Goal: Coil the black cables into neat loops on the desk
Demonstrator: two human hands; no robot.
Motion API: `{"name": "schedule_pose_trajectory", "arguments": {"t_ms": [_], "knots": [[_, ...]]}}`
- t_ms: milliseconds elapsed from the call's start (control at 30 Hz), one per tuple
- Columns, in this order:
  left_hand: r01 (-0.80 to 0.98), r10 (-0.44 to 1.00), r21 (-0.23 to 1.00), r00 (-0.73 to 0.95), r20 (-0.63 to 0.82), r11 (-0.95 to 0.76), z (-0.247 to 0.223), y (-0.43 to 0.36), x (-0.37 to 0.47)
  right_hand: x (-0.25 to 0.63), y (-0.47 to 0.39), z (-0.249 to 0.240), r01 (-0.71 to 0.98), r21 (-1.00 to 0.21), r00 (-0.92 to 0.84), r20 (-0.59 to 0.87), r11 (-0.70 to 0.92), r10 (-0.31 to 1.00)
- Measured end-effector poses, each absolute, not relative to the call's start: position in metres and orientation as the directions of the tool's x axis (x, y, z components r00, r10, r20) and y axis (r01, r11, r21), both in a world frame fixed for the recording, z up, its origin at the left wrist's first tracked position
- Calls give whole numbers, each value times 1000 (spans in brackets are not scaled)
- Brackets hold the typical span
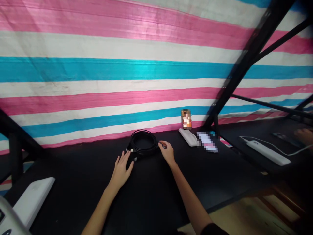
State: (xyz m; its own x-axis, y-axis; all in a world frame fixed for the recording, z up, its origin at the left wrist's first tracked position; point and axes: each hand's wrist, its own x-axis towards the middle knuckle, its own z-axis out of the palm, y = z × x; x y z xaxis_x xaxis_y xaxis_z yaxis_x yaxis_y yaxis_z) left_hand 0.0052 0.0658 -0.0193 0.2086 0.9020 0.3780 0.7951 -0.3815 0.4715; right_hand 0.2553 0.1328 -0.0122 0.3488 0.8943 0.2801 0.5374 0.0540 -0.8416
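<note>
A coiled black cable [143,150] lies on the black tabletop [149,199], close to the striped sheet behind. Pale connector ends show at the coil's front left, one of them [135,159] resting a little in front. My left hand [121,171] lies flat with its fingers spread, the fingertips by those connectors. At the coil's right edge, my right hand [167,152] has its thumb and fingers bent together on the cable. Its fingers partly hide what is pinched there.
Right of the coil lie a white rounded device [189,137] and a blurred-out phone-like item [207,142]. A white power strip [269,152] with a cord sits on the right-hand table, near another person's hand [304,135]. Black metal bars [244,75] slant up. White objects [34,199] stand at left.
</note>
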Motion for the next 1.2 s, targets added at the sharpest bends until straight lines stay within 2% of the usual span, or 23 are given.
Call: {"name": "schedule_pose_trajectory", "arguments": {"t_ms": [233,500,733,933,1200], "knots": [[788,904,489,193,381,-374,-15,66,5,258,127,-5,583,-812,344,256,8,903],[791,917,504,171,361,-346,-14,67,2,255,132,-11,552,-832,317,274,58,908],[791,912,502,163,377,-349,-13,67,2,248,130,-13,646,-759,240,306,84,921],[786,911,509,162,379,-352,-12,66,3,248,130,-12,647,-759,232,292,77,928],[767,871,453,277,406,-455,0,58,12,243,129,-14,612,-790,253,238,35,938]]}}
